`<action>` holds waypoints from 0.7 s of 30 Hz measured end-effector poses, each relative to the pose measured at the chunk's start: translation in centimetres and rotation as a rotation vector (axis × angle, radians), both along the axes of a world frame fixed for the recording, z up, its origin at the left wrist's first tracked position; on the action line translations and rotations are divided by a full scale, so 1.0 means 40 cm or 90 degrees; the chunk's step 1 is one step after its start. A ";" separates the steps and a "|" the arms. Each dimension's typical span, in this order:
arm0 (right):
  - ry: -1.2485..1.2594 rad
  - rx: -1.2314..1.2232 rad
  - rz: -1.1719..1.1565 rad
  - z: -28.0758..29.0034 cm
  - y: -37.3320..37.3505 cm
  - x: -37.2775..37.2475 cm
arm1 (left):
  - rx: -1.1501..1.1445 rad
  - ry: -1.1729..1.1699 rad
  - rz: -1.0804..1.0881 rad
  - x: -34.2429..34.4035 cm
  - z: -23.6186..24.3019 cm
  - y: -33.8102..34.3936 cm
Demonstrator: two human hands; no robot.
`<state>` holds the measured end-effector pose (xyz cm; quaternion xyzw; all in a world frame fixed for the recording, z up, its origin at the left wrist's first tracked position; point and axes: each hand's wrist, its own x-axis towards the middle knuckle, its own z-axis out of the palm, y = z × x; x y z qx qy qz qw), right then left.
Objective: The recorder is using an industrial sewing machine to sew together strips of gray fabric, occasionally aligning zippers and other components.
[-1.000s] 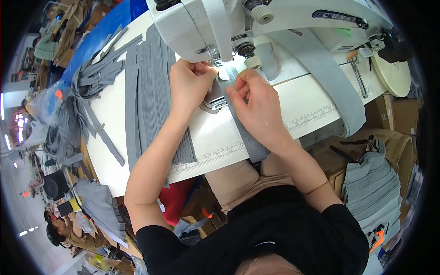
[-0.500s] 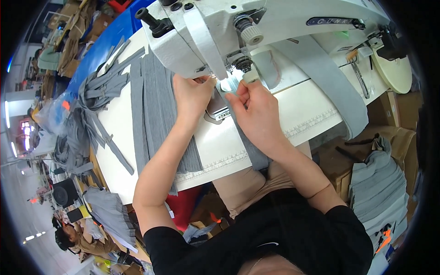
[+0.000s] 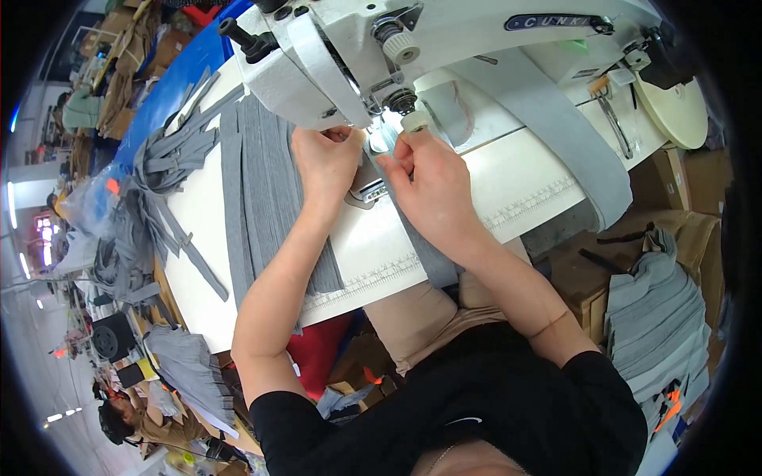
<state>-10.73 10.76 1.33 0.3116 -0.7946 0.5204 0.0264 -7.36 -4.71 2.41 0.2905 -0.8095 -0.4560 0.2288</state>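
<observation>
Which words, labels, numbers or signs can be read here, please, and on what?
Sewing machine: pale lettering on its dark badge, not copied out here.
White table: ruler markings along its edge, too small to read.
Silvery plate: dark markings, too blurred to read.
Black shirt: white curved mark, without readable words.

Plain grey fabric strip (image 3: 431, 260), white sewing machine (image 3: 290, 86)

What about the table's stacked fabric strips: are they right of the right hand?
No, the stacked fabric strips lie left of the right hand.
</observation>
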 end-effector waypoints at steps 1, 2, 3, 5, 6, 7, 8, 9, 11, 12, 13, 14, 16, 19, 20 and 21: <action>0.000 -0.002 0.000 0.003 0.002 0.000 | -0.002 0.000 0.000 0.003 -0.010 -0.005; 0.014 0.003 0.005 0.006 0.004 -0.001 | -0.010 0.015 -0.005 0.007 -0.031 -0.016; 0.028 0.009 0.007 0.007 0.007 -0.002 | -0.018 0.029 -0.012 0.007 -0.029 -0.014; 0.042 0.007 0.006 0.005 0.014 -0.004 | -0.004 0.067 0.005 0.022 -0.030 0.008; 0.058 0.006 0.007 0.006 0.020 -0.003 | 0.013 0.107 0.023 0.034 -0.022 0.024; 0.057 0.005 0.006 0.007 0.028 0.000 | 0.012 0.106 0.022 0.050 -0.014 0.036; 0.066 0.006 0.019 0.007 0.040 0.004 | -0.052 0.091 0.024 0.071 -0.007 0.048; 0.076 0.006 0.033 0.007 0.050 0.009 | -0.117 0.077 0.028 0.096 0.001 0.059; 0.052 0.015 0.038 0.012 0.099 0.032 | -0.047 -0.055 -0.040 0.157 0.016 0.094; 0.030 0.018 0.050 0.017 0.128 0.050 | 0.020 -0.185 -0.099 0.189 0.030 0.112; 0.026 0.024 0.055 0.017 0.164 0.069 | 0.027 -0.188 -0.096 0.211 0.038 0.138; 0.028 0.015 0.074 0.015 0.202 0.087 | -0.014 -0.220 -0.138 0.227 0.045 0.167; 0.030 0.015 0.101 0.009 0.282 0.124 | -0.046 -0.249 -0.174 0.249 0.038 0.196; 0.045 0.031 0.134 -0.048 0.363 0.168 | 0.111 -0.075 -0.158 0.263 0.000 0.187; -0.018 0.021 0.112 -0.074 0.376 0.179 | 0.115 -0.074 -0.152 0.276 0.002 0.181; -0.080 0.012 0.088 -0.084 0.382 0.184 | 0.256 -0.034 -0.132 0.283 0.014 0.174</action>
